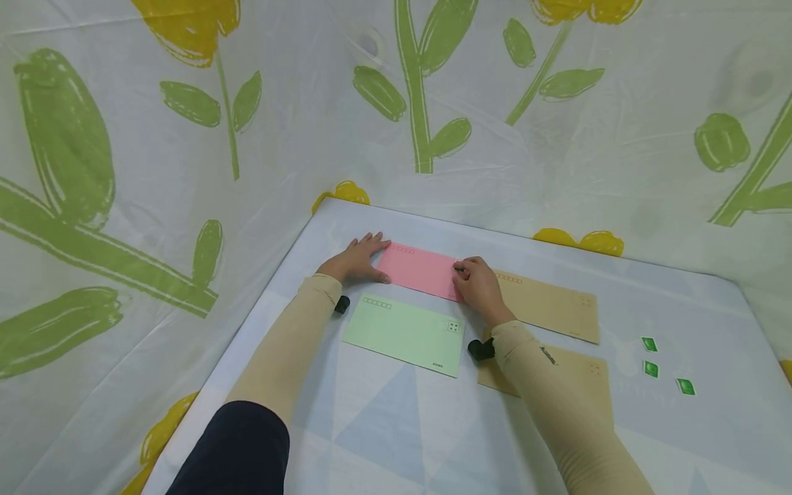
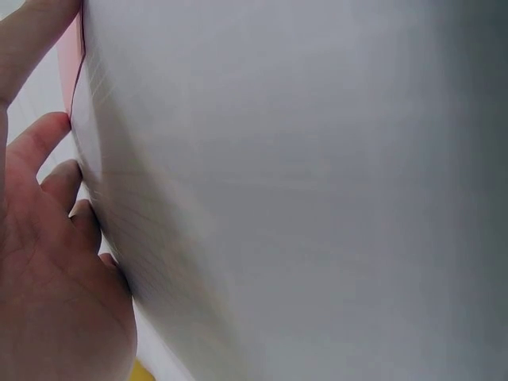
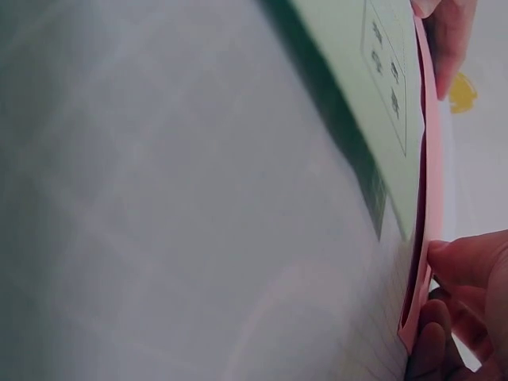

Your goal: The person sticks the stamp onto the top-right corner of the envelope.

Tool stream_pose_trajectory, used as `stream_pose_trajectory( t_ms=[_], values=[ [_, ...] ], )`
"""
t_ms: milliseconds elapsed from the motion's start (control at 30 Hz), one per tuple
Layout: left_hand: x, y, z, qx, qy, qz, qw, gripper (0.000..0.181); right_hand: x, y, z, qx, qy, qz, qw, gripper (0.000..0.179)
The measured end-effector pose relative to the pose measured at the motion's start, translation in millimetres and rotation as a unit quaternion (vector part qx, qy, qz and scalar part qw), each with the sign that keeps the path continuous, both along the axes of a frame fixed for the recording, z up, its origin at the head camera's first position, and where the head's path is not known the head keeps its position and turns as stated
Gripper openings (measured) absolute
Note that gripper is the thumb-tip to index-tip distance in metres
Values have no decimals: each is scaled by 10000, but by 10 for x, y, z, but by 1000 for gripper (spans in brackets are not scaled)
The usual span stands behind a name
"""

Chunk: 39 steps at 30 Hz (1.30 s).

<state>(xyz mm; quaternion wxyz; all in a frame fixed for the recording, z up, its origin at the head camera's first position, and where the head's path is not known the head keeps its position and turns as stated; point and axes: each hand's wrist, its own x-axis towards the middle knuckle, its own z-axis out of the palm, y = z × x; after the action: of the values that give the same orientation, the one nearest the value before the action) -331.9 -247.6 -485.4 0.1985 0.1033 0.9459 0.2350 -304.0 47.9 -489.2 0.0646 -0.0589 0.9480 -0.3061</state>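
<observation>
A pink envelope (image 1: 422, 269) lies at the back of the table, between both hands. My left hand (image 1: 357, 259) rests at its left end with fingers spread, the index finger and thumb at its edge. At the right end, my right hand (image 1: 480, 284) is bent over the corner, thumb and fingers pinching a small dark piece (image 1: 459, 269); I cannot tell what it is. In the right wrist view the thumb touches the pink envelope (image 3: 432, 182) near its end. Just in front lies a light green envelope (image 1: 402, 335) with a printed stamp box.
Two brown envelopes lie to the right, a back one (image 1: 551, 306) and a front one (image 1: 581, 381) partly under the right forearm. Several small green stamps (image 1: 651, 369) lie farther right on the pale tablecloth (image 1: 383, 440). A flower-patterned curtain (image 1: 309, 124) hangs behind and at left.
</observation>
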Motion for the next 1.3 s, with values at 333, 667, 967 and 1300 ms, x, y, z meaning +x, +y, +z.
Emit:
stream_pose_trajectory(
  t_ms=[333, 667, 967, 1300],
  values=[
    [9, 1, 8, 20, 2, -4, 10000, 99, -13, -7, -8, -1, -38, -69, 10000, 35],
    [17, 1, 18, 71, 38, -3, 10000, 99, -2, -5, -4, -19, 3, -21, 10000, 36],
    [20, 0, 14, 39, 34, 7, 10000, 99, 6, -8, -7, -26, 77, -13, 10000, 35],
    [8, 3, 4, 75, 9, 1, 10000, 99, 0, 6, -21, -40, 159, -21, 9999, 35]
  ],
)
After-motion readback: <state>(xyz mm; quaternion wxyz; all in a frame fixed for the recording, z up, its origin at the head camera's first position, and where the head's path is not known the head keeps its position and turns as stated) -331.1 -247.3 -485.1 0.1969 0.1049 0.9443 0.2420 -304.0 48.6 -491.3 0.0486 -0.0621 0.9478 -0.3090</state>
